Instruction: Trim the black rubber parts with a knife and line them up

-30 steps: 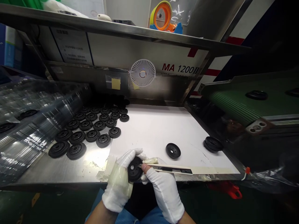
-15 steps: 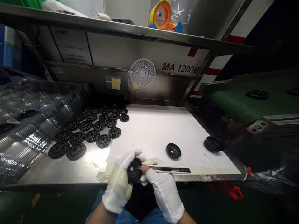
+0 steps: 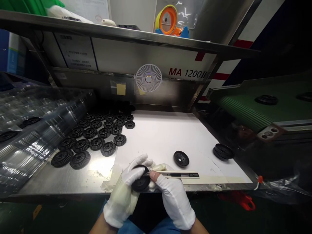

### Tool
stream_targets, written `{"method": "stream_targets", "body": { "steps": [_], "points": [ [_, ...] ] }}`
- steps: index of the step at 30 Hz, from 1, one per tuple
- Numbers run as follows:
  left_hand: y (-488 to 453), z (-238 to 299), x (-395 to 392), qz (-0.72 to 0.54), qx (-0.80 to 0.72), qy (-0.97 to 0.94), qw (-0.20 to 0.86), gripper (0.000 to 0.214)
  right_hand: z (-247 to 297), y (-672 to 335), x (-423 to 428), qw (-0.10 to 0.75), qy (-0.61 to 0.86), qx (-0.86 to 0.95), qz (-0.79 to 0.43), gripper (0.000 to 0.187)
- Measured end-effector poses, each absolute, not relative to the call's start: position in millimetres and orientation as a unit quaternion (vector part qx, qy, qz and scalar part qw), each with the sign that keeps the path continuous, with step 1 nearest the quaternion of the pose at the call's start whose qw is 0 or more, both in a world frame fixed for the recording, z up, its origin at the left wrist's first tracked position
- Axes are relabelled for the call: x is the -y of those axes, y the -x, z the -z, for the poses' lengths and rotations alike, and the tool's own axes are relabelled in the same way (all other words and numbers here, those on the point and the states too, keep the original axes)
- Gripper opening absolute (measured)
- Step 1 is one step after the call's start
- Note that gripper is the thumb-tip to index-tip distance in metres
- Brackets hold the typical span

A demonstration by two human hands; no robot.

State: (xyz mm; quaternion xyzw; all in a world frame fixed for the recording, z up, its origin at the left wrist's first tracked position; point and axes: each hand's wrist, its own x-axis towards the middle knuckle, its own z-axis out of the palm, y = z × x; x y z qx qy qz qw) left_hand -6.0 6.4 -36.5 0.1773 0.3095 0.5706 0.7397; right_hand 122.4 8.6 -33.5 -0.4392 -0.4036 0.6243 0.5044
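Note:
My left hand (image 3: 124,191), in a white glove with taped or coated fingers, is closed around a round black ribbed disc (image 3: 140,183) at the table's front edge. Its fingers lie over the disc's upper face. My right hand (image 3: 174,200), gloved with a bare thumb tip, grips a slim white-and-black utility knife (image 3: 182,175). The knife's front end meets the disc; the blade itself is too small to make out. Beyond the hands, a black dished disc (image 3: 181,159) with a pale centre hole lies on the white sheet (image 3: 156,136).
Several black discs (image 3: 97,143) stand in rows at the left, beside clear plastic trays (image 3: 48,130). Stacked black discs (image 3: 223,151) sit at the right edge. A green conveyor (image 3: 243,100) carries more discs. A small fan (image 3: 148,78) hangs below the metal shelf (image 3: 136,34).
My left fingers have shifted over the face of the disc, hiding its centre hole. The disc has turned and tilted slightly. The knife stays in my right hand, rolled a little.

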Motion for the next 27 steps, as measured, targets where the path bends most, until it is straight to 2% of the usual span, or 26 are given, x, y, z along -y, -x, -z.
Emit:
{"method": "stream_targets", "body": {
  "steps": [2,4,9,12,19,27],
  "points": [
    [10.9,38.3,-3.7,-0.54,-0.295,-0.208,0.76,0.041,28.5,-123.3,-9.2,0.535,0.382,0.344,-0.67,0.015],
    [14.8,42.4,-3.8,-0.515,-0.315,-0.276,0.748,0.037,22.8,-124.4,-6.9,0.548,0.338,0.286,-0.71,0.011],
    [20.5,58.8,-12.3,-0.502,-0.453,-0.426,0.601,0.025,13.5,-126.4,4.5,0.566,0.329,0.279,-0.702,0.007],
    [20.6,60.3,-13.5,-0.486,-0.476,-0.467,0.564,0.021,12.0,-125.5,7.6,0.574,0.351,0.303,-0.674,0.01],
    [15.8,41.8,-7.1,-0.478,-0.408,-0.514,0.584,0.024,16.0,-125.1,8.6,0.561,0.437,0.363,-0.602,0.019],
    [15.0,35.9,-6.3,-0.472,-0.41,-0.518,0.583,0.024,15.9,-126.2,12.7,0.57,0.432,0.357,-0.601,0.019]
  ]
}}
